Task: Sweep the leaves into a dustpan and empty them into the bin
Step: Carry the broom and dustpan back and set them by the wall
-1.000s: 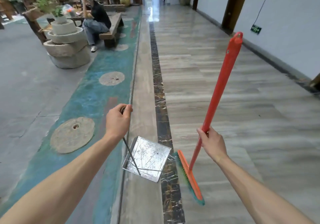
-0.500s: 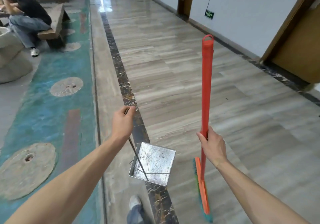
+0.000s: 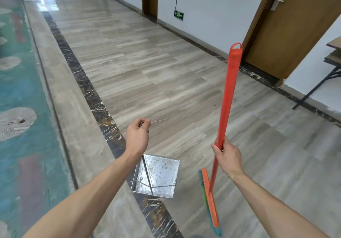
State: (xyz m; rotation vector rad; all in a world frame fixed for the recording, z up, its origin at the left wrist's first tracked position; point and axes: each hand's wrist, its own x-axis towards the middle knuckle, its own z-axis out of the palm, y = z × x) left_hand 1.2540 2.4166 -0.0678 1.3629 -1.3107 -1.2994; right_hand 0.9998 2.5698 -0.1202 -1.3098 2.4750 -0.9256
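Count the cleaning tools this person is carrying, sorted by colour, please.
Orange: 1, the broom, held in the right hand
Silver metal: 1, the dustpan, whose thin handle is in the left hand
Total: 2

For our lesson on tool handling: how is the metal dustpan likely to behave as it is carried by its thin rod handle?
The dustpan looks like thin sheet metal, so probably stiff and fairly light. Hanging from a slim rod pinched in the left hand, it may swing or twist easily. Its shiny tray seems smooth, so leaves could slide out if it tips.
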